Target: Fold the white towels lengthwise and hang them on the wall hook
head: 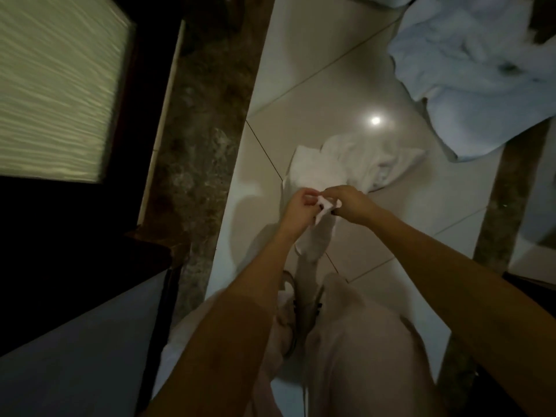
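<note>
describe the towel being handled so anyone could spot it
On the glossy pale floor tiles, find the bright light glare. Just below it, a white towel rises into the left hand and right hand. Unlike the bluish heap top right, it is held.

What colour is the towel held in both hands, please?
A plain white cloth towel; head view shows it.

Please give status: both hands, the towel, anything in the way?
Hands: left hand, right hand both pinch edge of white towel. Towel unfolded, rest bunched on floor. Hook not in view; pale heap lies apart.
</note>
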The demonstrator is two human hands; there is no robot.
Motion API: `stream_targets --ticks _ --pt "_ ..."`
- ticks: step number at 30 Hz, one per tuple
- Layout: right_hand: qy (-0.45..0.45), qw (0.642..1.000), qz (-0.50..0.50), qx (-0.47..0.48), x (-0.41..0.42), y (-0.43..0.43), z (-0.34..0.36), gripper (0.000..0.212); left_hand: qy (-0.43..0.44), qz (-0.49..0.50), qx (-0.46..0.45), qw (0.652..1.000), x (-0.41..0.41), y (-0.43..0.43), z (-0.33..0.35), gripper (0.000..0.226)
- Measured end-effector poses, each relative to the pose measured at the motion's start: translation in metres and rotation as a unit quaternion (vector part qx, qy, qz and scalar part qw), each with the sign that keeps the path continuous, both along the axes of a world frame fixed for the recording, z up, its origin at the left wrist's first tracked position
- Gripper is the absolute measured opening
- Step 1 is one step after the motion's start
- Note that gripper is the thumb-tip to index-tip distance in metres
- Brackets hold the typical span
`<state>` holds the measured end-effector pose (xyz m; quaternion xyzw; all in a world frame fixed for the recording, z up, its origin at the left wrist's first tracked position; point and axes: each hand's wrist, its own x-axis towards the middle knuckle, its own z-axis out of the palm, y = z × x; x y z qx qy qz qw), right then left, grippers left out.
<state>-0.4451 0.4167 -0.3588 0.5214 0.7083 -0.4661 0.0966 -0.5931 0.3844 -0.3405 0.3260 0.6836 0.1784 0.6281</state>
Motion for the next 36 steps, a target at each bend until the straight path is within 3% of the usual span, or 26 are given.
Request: stream_targets --ticks 2,5,11,17,22,28,33,36 --pt "0.015 0.996 -0.085 -0.031 0.003 0.001 0.043 0.03 -0.063 0.042 0.008 0.997 -0.008 0.013 0.052 0.017" --pt "0.047 0.984 -0.171 -0.029 0.012 0.012 0.126 0.024 -0.112 0.03 0.019 0.993 -0.017 0.031 0.141 0.02" --pt "0.115 0.973 -0.198 0.019 0.028 0.021 0.317 0.006 -0.139 -0.047 0.057 0.988 -0.027 0.052 0.326 0.024" --pt "0.175 0.958 -0.225 0.026 0.045 -0.003 0.492 0.021 -0.193 -0.093 0.091 0.973 -0.023 0.048 0.497 0.022" --pt "0.216 0.935 -0.275 0.054 0.071 -0.024 0.607 0.013 -0.252 -0.147 0.141 0.946 -0.002 0.046 0.623 0.019" --pt "0.196 0.911 -0.317 0.177 0.112 -0.035 0.709 0.014 -0.243 -0.246 0.13 0.929 0.028 0.064 0.708 0.02" --pt "0.113 0.898 -0.304 0.299 0.135 -0.054 0.755 0.016 -0.152 -0.404 0.21 0.877 0.058 0.069 0.737 0.026" --pt "0.1 0.868 -0.333 0.354 0.144 -0.079 0.773 0.017 -0.131 -0.45 0.249 0.847 0.076 0.065 0.755 0.017"
